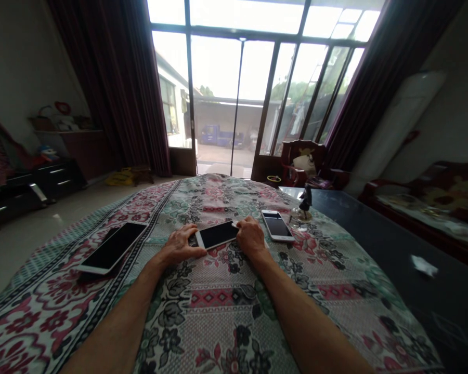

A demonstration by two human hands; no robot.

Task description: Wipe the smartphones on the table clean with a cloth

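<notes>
A white smartphone with a dark screen lies sideways between my two hands, low over the patterned tablecloth. My left hand grips its left end, thumb along the near edge and fingers at the far edge. Around the right end closes my right hand, its fingers curled and partly covering that end. Just right of this hand lies a second white smartphone, screen up. To the left, a larger white tablet with a black screen rests tilted on something dark underneath.
A small dark figurine on a clear base stands beyond the second phone. On the right is a dark tabletop with a crumpled white tissue. Wooden chairs, a low black cabinet and a glass door surround the table.
</notes>
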